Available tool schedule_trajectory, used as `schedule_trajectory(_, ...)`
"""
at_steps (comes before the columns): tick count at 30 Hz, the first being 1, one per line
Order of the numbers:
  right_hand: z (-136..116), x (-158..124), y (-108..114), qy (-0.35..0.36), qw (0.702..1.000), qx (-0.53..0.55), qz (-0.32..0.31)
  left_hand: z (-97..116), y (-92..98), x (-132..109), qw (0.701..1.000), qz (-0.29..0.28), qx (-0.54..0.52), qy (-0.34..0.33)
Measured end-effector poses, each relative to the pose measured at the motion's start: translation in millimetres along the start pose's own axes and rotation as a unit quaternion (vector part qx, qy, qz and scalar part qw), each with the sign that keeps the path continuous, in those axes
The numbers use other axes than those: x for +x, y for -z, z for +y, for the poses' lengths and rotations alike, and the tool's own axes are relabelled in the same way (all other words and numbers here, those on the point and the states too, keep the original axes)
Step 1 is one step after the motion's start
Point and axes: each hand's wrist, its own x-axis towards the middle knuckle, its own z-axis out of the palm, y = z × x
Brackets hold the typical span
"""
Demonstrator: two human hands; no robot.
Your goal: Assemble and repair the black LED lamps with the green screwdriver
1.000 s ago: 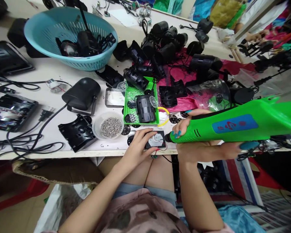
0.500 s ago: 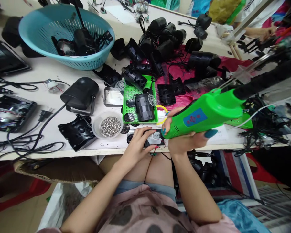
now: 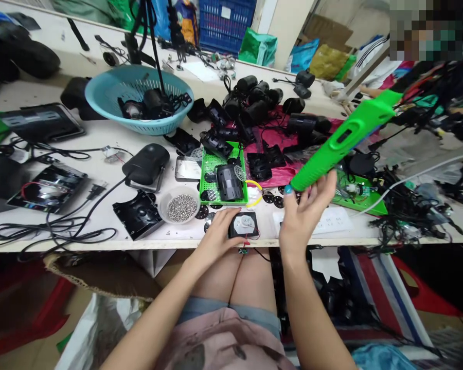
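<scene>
My left hand (image 3: 219, 230) rests at the table's front edge, its fingers and thumb gripping the left side of a small black casing (image 3: 233, 232). Inside that casing sits a pale grey plate with a round white part (image 3: 247, 220). Thin red wires run from it to a small green circuit board (image 3: 243, 251) hanging at the edge. In my right hand (image 3: 307, 216) is the lower end of a bright green electric screwdriver (image 3: 341, 136), pointing up and to the right. The thumb presses its near end and the other fingers curl beneath, partly hidden.
A bowl of screws (image 3: 182, 206) stands left of my left hand, beside a black half-shell (image 3: 137, 215). Behind is a green tray (image 3: 206, 174) with black housings. A blue basket (image 3: 139, 123) stands farther back. Tangled cables (image 3: 412, 216) lie at right.
My right hand has moved the green screwdriver away from the black casing, up and to the right, and turned it. My left hand stays at the casing. The head view has shifted, showing more background.
</scene>
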Motion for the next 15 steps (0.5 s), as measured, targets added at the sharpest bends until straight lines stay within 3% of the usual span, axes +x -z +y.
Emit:
schedule_trajectory(2, 6.4, -25.5, 1.5, 0.029, 0.995, -0.089, -0.043, -0.7, -1.2, -0.6, 1.0, 0.005, 0.007, 0.004)
schedule_trajectory(3, 10.7, -38.6, 0.7, 0.036, 0.986, -0.133, -0.095, -0.7, -1.9, -0.8, 1.0, 0.008, 0.009, 0.005)
schedule_trajectory(5, 19.6, -59.7, -2.4, 0.025, 0.958, -0.213, -0.192, -0.5, -3.0, -1.1, 1.0, 0.013, 0.012, 0.008)
schedule_trajectory(7, 25.9, -69.8, -5.5, 0.0, 0.932, -0.264, -0.247, -0.6, -3.7, -1.2, 1.0, 0.016, 0.017, 0.008)
schedule_trajectory(10, 28.1, -68.7, -7.2, -0.014, 0.921, -0.283, -0.266, -1.1, -3.5, -1.1, 0.999, 0.019, 0.026, 0.009)
schedule_trajectory(15, 25.1, -67.8, -6.6, -0.025, 0.931, -0.261, -0.252, -0.2, -2.9, -0.9, 0.999, 0.026, 0.031, 0.006)
